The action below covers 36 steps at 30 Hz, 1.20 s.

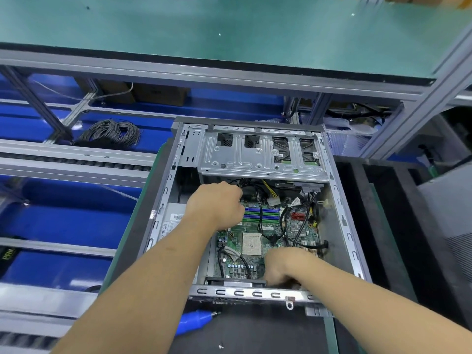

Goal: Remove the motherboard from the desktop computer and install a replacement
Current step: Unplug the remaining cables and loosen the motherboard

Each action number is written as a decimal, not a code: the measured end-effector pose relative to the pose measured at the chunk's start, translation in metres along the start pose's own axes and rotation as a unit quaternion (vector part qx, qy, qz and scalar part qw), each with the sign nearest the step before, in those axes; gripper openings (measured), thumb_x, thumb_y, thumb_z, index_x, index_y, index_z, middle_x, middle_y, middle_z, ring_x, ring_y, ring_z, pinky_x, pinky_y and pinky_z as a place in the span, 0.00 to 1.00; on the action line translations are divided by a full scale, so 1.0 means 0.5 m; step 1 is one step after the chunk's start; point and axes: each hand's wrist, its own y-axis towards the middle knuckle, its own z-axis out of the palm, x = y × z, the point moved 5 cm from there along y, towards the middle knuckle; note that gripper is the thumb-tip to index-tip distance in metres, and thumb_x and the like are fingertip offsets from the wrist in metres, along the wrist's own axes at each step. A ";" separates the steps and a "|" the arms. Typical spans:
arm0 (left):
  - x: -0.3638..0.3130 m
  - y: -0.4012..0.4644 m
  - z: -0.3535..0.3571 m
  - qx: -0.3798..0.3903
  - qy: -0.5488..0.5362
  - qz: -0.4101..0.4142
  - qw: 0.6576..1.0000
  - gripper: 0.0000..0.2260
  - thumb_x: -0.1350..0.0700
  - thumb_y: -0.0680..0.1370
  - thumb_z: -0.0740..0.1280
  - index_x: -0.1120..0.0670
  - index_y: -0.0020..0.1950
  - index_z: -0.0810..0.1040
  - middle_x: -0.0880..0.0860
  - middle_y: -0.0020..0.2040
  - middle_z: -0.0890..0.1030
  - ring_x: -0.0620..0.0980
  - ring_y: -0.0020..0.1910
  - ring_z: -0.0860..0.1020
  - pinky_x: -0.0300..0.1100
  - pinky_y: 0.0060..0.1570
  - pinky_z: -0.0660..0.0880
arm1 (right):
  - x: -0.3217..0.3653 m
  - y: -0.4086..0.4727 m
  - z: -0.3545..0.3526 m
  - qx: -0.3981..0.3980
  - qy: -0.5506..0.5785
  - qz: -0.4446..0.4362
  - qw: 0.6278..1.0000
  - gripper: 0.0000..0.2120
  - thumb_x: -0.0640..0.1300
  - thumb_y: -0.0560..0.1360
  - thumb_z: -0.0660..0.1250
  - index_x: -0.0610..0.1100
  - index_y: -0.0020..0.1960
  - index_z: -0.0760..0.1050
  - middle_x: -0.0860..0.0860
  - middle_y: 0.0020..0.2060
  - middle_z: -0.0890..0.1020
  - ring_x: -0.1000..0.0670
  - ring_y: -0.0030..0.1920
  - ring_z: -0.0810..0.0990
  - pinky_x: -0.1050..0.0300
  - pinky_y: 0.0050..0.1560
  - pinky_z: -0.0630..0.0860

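The left hand (217, 204) is inside the open computer case (339, 208), at the far left corner of the motherboard (258, 228). Its fingers are curled downward beside the black cables (260, 213); whether they pinch anything cannot be told, as the fingertips are hidden behind the knuckles. The right hand (283, 264) is low at the near edge of the motherboard, just behind the case's front rail, fingers bent down and partly blurred; its grip cannot be told either.

The motherboard lies flat on the case floor, between the two hands. A bare processor socket (252, 243) sits near its centre, with blue and green memory slots (261, 214) beyond it. A white connector with yellow wires (272, 200) hangs above the slots.

A metal drive cage (260, 154) spans the far end of the case. A power supply (171, 221) sits along the left wall.

A blue screwdriver (196, 321) lies on the dark mat in front of the case. A coil of grey wire (112, 132) rests on the blue shelf at the far left.
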 end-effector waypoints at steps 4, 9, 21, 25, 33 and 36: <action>0.000 0.001 0.002 -0.002 -0.002 -0.001 1.000 0.10 0.52 0.77 0.58 0.51 0.35 0.66 0.50 0.34 0.74 0.50 0.30 0.71 0.42 0.31 0.65 | -0.011 0.002 0.018 0.079 -0.017 0.009 0.997 0.25 0.52 0.84 0.55 0.33 0.70 0.70 0.40 0.64 0.77 0.42 0.53 0.80 0.46 0.58 0.77; -0.001 0.000 0.000 0.000 -0.002 -0.001 1.000 0.11 0.52 0.77 0.58 0.51 0.35 0.65 0.50 0.34 0.73 0.50 0.30 0.70 0.43 0.32 0.66 | -0.004 0.010 0.018 0.075 -0.041 0.000 0.996 0.23 0.47 0.85 0.51 0.41 0.78 0.61 0.45 0.48 0.75 0.50 0.31 0.69 0.57 0.34 0.69; -0.001 0.000 0.000 0.007 -0.005 0.000 1.000 0.09 0.52 0.77 0.58 0.50 0.36 0.66 0.49 0.33 0.71 0.50 0.30 0.69 0.44 0.35 0.69 | 0.000 0.003 0.018 0.098 0.028 0.014 0.995 0.24 0.50 0.85 0.53 0.46 0.79 0.58 0.46 0.52 0.77 0.51 0.32 0.67 0.59 0.33 0.67; 0.000 0.000 -0.001 0.004 -0.003 -0.004 1.000 0.10 0.52 0.76 0.58 0.51 0.35 0.65 0.49 0.33 0.72 0.50 0.30 0.69 0.44 0.34 0.68 | 0.000 0.006 0.019 0.088 0.059 0.007 0.994 0.27 0.57 0.84 0.53 0.46 0.79 0.60 0.51 0.41 0.71 0.52 0.32 0.66 0.59 0.33 0.67; -0.001 -0.002 -0.003 0.009 -0.002 0.000 1.000 0.09 0.52 0.77 0.58 0.51 0.38 0.68 0.50 0.34 0.73 0.49 0.30 0.70 0.44 0.35 0.69 | -0.021 0.008 0.005 0.044 0.069 0.019 0.996 0.26 0.65 0.80 0.58 0.41 0.44 0.75 0.48 0.36 0.78 0.49 0.30 0.73 0.58 0.34 0.73; -0.002 -0.002 -0.002 0.011 -0.003 -0.004 1.000 0.08 0.52 0.77 0.58 0.52 0.39 0.70 0.50 0.34 0.73 0.50 0.31 0.70 0.44 0.36 0.69 | -0.063 0.008 -0.022 -0.065 0.221 0.023 0.973 0.19 0.56 0.78 0.66 0.41 0.37 0.75 0.50 0.26 0.79 0.52 0.20 0.73 0.64 0.24 0.70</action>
